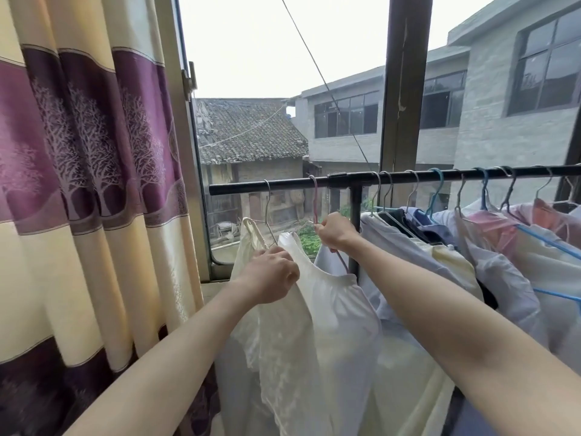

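Clamped on fabric, the left grip (pixel 270 275) sits at centre frame with its fingers curled round the shoulder of a cream top (pixel 283 325). That top hangs from a wire hanger (pixel 267 209) whose arm runs down to the knuckles. Just right of it and a little higher, the right grip (pixel 334 232) pinches the neck of a pink hanger (pixel 314 199), thumb and fingers together on the stem below the hook. A white garment (pixel 342 309) hangs from the pink hanger, just right of the cream top and touching it. Both hooks sit over the black rail (pixel 239 187), which crosses the frame from centre to the right edge. These two hangers are the only ones on the stretch left of the rail's upright post (pixel 356 209). Right of the post the rail carries at least eight more hooks, most of them wire and at least two blue; the exact count is hard to tell where they crowd. A packed row of clothes (pixel 503 262) in white, blue, pink and pale yellow hangs from them. One cream and purple curtain (pixel 88 152) with a pale tree pattern fills the left third of the frame. Grey buildings (pixel 487 127) stand outside the window in the upper right.
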Motion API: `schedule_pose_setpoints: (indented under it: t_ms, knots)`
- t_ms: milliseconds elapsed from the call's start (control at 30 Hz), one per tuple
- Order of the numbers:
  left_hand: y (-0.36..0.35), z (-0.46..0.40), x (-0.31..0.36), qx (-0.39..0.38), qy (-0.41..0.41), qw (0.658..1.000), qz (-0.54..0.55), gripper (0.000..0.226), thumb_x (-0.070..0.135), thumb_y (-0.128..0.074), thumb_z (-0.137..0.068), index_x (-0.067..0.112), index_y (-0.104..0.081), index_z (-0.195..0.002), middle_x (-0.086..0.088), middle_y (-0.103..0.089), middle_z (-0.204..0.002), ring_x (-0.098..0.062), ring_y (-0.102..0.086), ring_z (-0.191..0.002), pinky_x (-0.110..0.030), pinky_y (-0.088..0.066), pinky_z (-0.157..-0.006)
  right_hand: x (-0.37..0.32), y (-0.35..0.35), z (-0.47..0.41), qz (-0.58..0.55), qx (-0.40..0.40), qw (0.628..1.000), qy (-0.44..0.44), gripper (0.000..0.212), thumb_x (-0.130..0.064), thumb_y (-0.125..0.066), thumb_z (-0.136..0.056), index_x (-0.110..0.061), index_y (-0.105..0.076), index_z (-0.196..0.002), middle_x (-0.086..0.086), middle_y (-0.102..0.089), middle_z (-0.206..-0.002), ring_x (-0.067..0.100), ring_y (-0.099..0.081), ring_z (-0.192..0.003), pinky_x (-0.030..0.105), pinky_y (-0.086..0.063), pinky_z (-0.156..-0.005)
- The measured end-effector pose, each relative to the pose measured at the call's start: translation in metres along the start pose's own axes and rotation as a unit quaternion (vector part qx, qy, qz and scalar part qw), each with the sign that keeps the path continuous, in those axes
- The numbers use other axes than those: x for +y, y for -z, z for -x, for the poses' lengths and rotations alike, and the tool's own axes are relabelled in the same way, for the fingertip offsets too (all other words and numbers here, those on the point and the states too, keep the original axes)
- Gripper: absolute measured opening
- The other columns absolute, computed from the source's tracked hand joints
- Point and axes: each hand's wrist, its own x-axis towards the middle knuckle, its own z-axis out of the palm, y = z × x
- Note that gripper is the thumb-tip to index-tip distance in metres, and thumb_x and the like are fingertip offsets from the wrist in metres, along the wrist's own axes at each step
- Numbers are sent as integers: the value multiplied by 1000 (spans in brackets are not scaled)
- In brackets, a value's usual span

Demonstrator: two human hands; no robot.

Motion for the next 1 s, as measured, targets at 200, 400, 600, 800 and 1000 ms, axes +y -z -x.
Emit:
schedule_pose_setpoints:
  t_ms: [200,400,600,800,1000]
  knots:
    - [-13,-4,4,41,18,999,-5,27,30,-39,-97,26,-62,-110,6,-53,-127,-17,-32,-131,-41,-18,-108,4,1,12,-75,-7,997,27,43,-23,-36,-99,-3,-56,-66,14,-60,-63,20,-54,-54,29,-46,-55]
    - [-15,-21,23,139,37,989,18,38,36,-36,-97,27,-45,-133,3,-40,-142,-19,-34,-132,-47,-15,-112,34,44,22,71,227,968,75,28,-13,-41,-91,-5,-63,-107,15,-63,-110,30,-56,-103,35,-45,-81]
    - [-10,-44,53,93,-55,992,57,44,43,-30,-98,31,-32,-141,1,-23,-152,-18,-16,-141,-48,-15,-113,73,61,31,214,116,968,-66,29,-22,-41,-93,-9,-53,-116,17,-58,-119,35,-53,-111,40,-43,-88]
    - [-19,-61,71,24,-37,998,53,37,39,-32,-98,24,-60,-118,3,-47,-138,-16,-19,-141,-52,0,-113,72,71,28,129,179,973,-68,25,-11,-41,-91,-2,-59,-105,20,-63,-110,34,-59,-102,38,-45,-81]
    - [-14,-69,97,152,-1,973,172,28,26,-41,-95,19,-62,-113,3,-57,-123,-16,-41,-126,-48,-8,-113,93,91,62,39,229,971,-52,20,-14,-43,-92,-6,-60,-96,7,-63,-81,27,-56,-80,32,-43,-71]
